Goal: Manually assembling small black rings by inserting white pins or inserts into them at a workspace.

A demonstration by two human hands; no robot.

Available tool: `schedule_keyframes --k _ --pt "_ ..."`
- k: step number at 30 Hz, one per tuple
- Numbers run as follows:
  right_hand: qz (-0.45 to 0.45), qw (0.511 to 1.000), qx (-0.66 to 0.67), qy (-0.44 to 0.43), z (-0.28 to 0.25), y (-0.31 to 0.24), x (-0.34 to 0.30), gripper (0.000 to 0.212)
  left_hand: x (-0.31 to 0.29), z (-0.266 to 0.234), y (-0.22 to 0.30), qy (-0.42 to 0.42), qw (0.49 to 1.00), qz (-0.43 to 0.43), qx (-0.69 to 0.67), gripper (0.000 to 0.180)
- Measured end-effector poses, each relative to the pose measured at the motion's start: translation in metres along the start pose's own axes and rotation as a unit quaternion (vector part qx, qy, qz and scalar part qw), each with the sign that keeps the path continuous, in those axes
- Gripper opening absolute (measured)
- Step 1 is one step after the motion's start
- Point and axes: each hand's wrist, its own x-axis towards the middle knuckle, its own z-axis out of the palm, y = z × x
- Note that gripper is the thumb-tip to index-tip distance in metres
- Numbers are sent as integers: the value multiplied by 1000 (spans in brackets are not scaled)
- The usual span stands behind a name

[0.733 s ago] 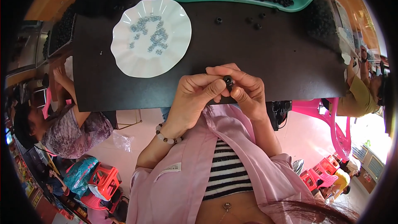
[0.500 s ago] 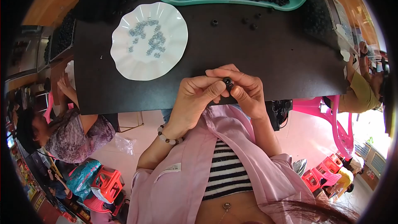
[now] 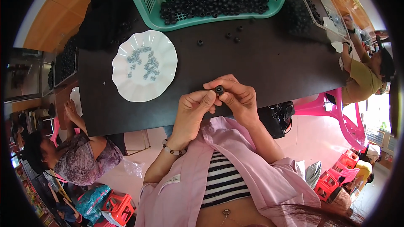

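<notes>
Between my two hands, over the near edge of the dark table, is a small black ring-shaped part [image 3: 219, 90] with a hole in its end. My left hand [image 3: 194, 111] pinches it from one side with thumb and fingertips. From the other side my right hand [image 3: 240, 101] grips it with thumb and bent index finger. A white wavy-rimmed plate [image 3: 166, 82] lies to the left, with small clear pieces [image 3: 150, 65] scattered in its middle. Beyond my hands stands a green plastic basket [image 3: 145, 6] holding many black parts [image 3: 219, 0] of the same kind.
Several loose black parts [image 3: 229, 35] lie on the table [image 3: 235, 59] before the basket. Dark cloth [image 3: 103, 14] is at the far left. A bin of dark parts [image 3: 317, 10] stands far right. People sit at both sides, near a pink chair [image 3: 336, 113] and red stools [image 3: 120, 208].
The view has tilted, so the basket and plate appear lower and more of the basket shows. Both hands still hold the black part, with only slight finger movement.
</notes>
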Motion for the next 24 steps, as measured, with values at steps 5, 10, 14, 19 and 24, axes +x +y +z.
schedule_keyframes --k 5,10,14,19,24 --pt "-52 998 20 -34 -7 -6 2 33 -1 5 6 -4 999 -10 -42 30" --pt "-44 996 47 -57 -8 -4 -5 37 -8 7 9 -9 998 -17 -54 27" --pt "-19 996 75 -45 -3 -8 -10 36 -12 7 7 -7 998 -21 -59 25" --pt "-41 996 55 -61 -5 -7 -12 39 -17 8 8 -5 998 -19 -61 25" --pt "-57 995 38 -72 -4 -5 -13 41 -15 2 1 -25 997 -11 -70 24"
